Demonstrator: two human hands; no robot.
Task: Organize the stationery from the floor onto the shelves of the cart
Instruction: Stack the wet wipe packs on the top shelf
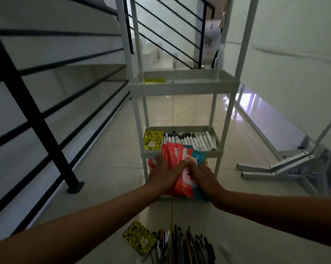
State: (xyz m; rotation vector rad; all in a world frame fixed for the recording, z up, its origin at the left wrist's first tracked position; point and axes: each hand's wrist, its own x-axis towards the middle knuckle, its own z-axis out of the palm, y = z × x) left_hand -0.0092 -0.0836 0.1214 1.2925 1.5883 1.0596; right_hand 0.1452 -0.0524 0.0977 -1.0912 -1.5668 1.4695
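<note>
While both hands work at the white plastic three-tier cart [181, 88], stock reads: stack of red and teal glossy flat packets [181, 159] at cart's bottom tier, front edge; left hand [165, 173] lies flat on top, fingers straight; right hand [200, 173] curls round stack's right side. Packets prob. light, floppy, slick; grip by edges, both sides. Yellow-black notebook [138, 238] & loose pens [183, 246] on floor before cart.

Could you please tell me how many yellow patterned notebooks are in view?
3: one on the cart's upper shelf, one on the middle shelf beside the markers, one on the floor by the pens. More may be hidden.
</note>
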